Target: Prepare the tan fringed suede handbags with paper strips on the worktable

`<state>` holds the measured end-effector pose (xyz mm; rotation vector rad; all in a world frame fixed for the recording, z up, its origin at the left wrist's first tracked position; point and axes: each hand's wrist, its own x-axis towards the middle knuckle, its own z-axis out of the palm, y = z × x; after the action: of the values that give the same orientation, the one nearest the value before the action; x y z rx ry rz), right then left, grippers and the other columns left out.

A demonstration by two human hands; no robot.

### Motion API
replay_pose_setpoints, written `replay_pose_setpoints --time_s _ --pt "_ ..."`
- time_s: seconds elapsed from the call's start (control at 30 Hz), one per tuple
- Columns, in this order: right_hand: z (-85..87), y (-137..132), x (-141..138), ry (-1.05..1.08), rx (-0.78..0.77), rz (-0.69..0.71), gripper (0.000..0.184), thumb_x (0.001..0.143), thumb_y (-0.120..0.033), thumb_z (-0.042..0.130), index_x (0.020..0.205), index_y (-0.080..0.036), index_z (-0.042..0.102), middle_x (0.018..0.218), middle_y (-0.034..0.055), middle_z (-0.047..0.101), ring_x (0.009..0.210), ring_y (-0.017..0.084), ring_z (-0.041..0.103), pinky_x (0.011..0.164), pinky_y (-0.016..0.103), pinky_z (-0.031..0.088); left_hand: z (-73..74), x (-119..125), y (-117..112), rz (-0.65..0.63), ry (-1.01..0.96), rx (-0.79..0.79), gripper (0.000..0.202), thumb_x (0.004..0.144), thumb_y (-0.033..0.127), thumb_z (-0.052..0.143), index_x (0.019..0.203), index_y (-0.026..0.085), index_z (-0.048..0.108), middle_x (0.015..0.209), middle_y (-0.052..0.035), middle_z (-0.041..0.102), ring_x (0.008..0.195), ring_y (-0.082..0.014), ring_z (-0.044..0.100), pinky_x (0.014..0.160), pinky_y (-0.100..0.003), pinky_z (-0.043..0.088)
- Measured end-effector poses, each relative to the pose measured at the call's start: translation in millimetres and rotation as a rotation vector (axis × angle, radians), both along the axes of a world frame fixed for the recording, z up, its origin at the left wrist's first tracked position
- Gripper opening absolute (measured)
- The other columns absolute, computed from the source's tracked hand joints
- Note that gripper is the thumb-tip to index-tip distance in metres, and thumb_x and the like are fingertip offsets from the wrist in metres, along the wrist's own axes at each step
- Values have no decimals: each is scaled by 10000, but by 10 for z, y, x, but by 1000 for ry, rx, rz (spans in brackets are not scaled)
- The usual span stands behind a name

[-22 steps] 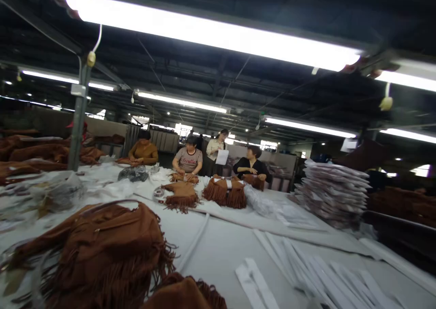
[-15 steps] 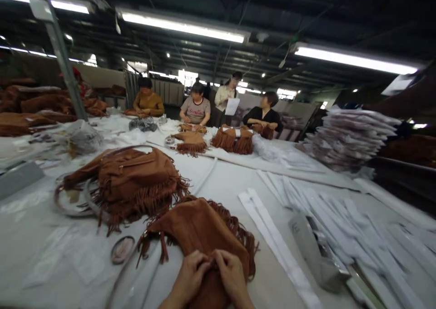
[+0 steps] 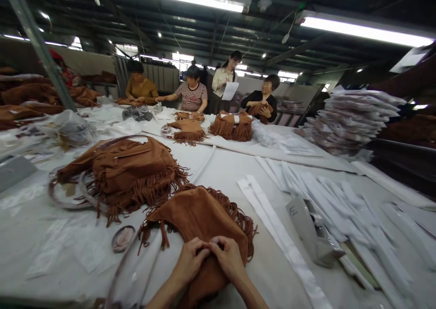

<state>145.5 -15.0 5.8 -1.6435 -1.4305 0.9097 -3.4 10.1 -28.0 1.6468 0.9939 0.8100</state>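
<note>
Suede, tan-brown and edged with fringe: the fringed bag (image 3: 200,216) lies flat on the table (image 3: 225,168), with its near end under the person's two hands. The left hand (image 3: 190,261) and the right hand (image 3: 229,259) meet knuckle to knuckle at the six o'clock end of the bag. Each grip is clenched, with fingertips curled in and pinching a small spot of the suede between them; what exactly sits in that pinch is too small to tell. From the grip, the bag's body spreads away toward twelve o'clock, its fringe trailing along the one to three o'clock edge and a short tassel hanging at ten o'clock.

A small round disc (image 3: 122,238) lies on the table at nine o'clock from the hands, apart from the bag. A second bag (image 3: 132,163) of the same suede rests at about eleven o'clock, near the first, with looped straps beside it. Long white strips (image 3: 272,222) run past at two o'clock, and a grey dispenser (image 3: 313,234) stands among them at three o'clock. Four other people (image 3: 192,95) are at the table's far end, at twelve o'clock.
</note>
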Motion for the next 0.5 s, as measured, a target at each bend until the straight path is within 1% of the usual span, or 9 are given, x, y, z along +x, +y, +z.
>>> replay_pose_setpoints --time_s 0.1,0.23,0.27,0.33,0.37,0.4,0.43,0.47,0.5 --pt "-28 12 28 10 -4 -3 187 752 -293 565 618 -180 629 634 -4 641 653 166 577 632 264 406 22 -15 4 13 1 -8 209 809 318 535 876 232 713 813 -28 665 804 -172 605 764 -278 441" --pt "-33 -25 -22 27 2 -34 201 751 -304 564 609 -179 632 631 4 647 654 170 584 614 259 418 19 11 -21 34 15 -23 204 808 315 536 845 219 712 815 -32 671 795 -176 606 753 -276 448" --pt "-20 -44 -29 32 3 -47 203 756 -317 559 632 -180 643 635 5 654 648 170 591 602 256 427 6 17 -35 26 24 -22 210 813 321 529 838 216 709 812 -32 668 791 -177 605 749 -276 449" --pt "36 -74 37 43 7 -95 228 770 -370 547 757 -181 673 640 2 666 597 164 597 546 248 442 -49 21 -64 0 53 -15 236 826 350 507 830 213 700 801 -31 659 784 -180 601 738 -276 452" --pt "82 -85 138 39 22 -155 267 766 -412 553 815 -182 679 641 1 671 571 163 597 521 247 448 -93 19 -73 -13 71 -14 255 832 374 496 827 212 693 794 -30 653 776 -183 599 725 -276 455" --pt "142 -99 295 24 45 -241 319 756 -461 560 847 -180 681 641 3 674 561 166 599 510 249 454 -145 15 -73 -22 84 -13 274 835 401 487 836 213 687 800 -31 650 781 -186 598 721 -275 459" --pt "217 -125 511 -2 74 -349 374 744 -513 563 846 -174 683 643 13 677 570 175 605 518 256 464 -202 12 -68 -32 93 -19 291 835 427 481 849 215 680 812 -31 650 791 -189 599 717 -272 465" --pt "307 -170 779 -38 107 -477 429 730 -567 556 809 -166 686 656 31 682 607 189 615 552 267 478 -260 9 -57 -44 100 -29 306 834 448 476 861 217 674 827 -31 651 801 -191 601 711 -268 472" --pt "408 -236 1089 -78 131 -600 495 740 -618 510 770 -155 684 682 57 687 665 208 624 601 282 488 -313 8 -44 -58 106 -40 319 833 466 472 875 219 670 843 -31 652 811 -192 604 708 -264 478"
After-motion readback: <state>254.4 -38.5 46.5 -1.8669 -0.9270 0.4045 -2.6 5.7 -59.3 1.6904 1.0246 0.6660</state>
